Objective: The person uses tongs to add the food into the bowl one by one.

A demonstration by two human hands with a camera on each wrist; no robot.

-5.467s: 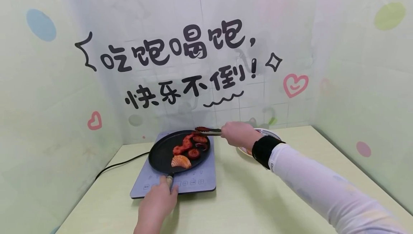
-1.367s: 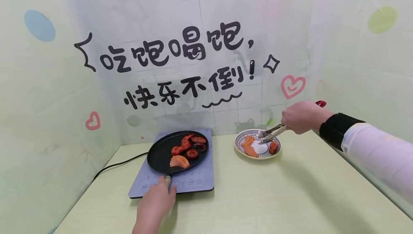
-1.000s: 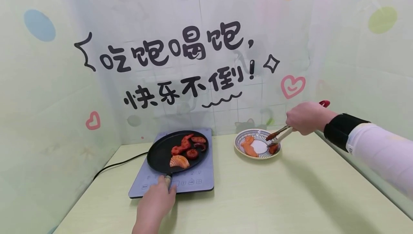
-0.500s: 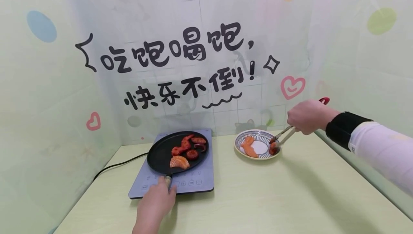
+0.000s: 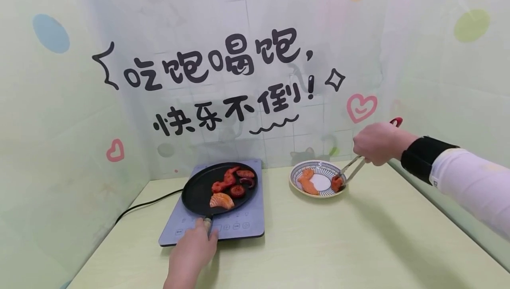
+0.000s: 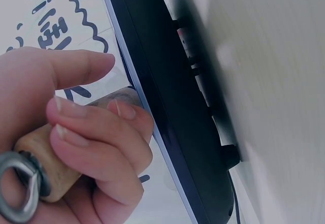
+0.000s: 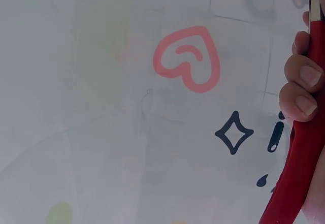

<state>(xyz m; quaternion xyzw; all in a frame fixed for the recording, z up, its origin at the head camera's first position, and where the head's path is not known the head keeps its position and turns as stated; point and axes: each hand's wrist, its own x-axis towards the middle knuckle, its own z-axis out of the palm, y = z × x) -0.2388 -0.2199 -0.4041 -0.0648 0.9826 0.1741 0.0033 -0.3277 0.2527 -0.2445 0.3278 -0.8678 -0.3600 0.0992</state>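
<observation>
In the head view my left hand (image 5: 192, 251) grips the handle of a round black frying pan (image 5: 197, 191). The left wrist view shows curled fingers around the wooden handle (image 6: 53, 176), which ends in a metal ring. My right hand (image 5: 377, 143) holds metal tongs (image 5: 354, 173) with red grips (image 7: 303, 158). Their tips reach down to a reddish-brown piece of food (image 5: 336, 184) at the right side of a patterned plate (image 5: 322, 183), one tip on either side of it. Orange salmon-like pieces (image 5: 307, 183) lie at the plate's left.
The pan sits on a grey-blue induction cooker (image 5: 255, 218), with several food pieces in its right half, including a salmon slice (image 5: 221, 200) and a red wing-shaped piece (image 5: 227, 180). A black cord (image 5: 151, 201) runs left. Printed curtains stand behind and at both sides of the table (image 5: 303, 244).
My right hand has gone from above the pan to the plate on the right. The tong tips have lowered and drawn in around the reddish-brown piece. My left hand stays on the pan handle.
</observation>
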